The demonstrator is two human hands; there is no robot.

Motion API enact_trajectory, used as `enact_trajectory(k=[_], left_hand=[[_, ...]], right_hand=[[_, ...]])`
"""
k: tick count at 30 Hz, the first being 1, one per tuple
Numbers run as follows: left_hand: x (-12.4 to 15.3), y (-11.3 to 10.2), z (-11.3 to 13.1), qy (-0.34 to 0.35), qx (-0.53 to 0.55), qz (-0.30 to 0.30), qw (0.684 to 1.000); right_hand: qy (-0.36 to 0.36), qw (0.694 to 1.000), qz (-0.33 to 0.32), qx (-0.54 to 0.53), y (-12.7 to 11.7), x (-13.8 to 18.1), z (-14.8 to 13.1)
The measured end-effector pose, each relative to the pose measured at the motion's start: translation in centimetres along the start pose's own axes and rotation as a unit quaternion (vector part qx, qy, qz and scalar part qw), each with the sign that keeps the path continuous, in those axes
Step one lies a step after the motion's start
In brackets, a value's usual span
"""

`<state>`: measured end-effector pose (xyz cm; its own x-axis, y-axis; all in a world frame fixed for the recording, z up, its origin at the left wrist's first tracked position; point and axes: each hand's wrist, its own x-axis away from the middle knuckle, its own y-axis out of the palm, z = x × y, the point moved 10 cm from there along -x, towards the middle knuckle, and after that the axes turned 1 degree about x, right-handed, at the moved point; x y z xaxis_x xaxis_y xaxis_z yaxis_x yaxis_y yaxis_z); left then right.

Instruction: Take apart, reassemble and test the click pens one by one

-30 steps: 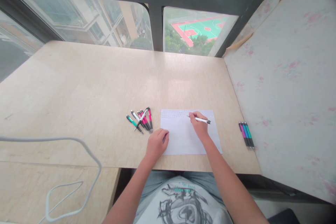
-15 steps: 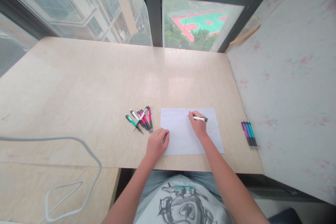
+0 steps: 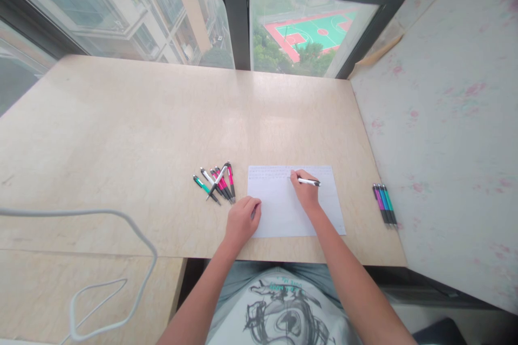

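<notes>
A white sheet of paper (image 3: pixel 279 210) lies near the table's front edge, with lines of small handwriting along its top. My right hand (image 3: pixel 304 190) rests on the sheet, closed around a white and black pen (image 3: pixel 309 181) whose tip meets the written lines. At the sheet's lower left edge lies my left hand (image 3: pixel 243 219), fingers curled in; a dark patch shows under the thumb, and I cannot make out what is there. Left of the paper, several pens (image 3: pixel 220 180) in pink, white and green with black grips lie in a loose, crossing pile.
Several purple, blue and green pens (image 3: pixel 384 205) lie side by side at the right, against the papered wall (image 3: pixel 441 161). A grey cable (image 3: pixel 133 226) loops over the left front. Windows (image 3: pixel 311 35) stand behind the wooden tabletop (image 3: pixel 162 124).
The right hand and its pen have barely shifted along the writing. My left hand, the sheet and the loose pens stay where they were.
</notes>
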<state>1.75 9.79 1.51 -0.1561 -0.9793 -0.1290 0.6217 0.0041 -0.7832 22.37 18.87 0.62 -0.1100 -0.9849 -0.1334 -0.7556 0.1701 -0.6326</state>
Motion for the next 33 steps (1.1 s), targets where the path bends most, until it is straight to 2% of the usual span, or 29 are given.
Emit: enact_trajectory(k=[33], left_hand=[[0.02, 0.04, -0.06, -0.005, -0.003, -0.003, 1.000]], right_hand=[[0.004, 1.000, 0.006, -0.007, -0.18, -0.03, 0.21]])
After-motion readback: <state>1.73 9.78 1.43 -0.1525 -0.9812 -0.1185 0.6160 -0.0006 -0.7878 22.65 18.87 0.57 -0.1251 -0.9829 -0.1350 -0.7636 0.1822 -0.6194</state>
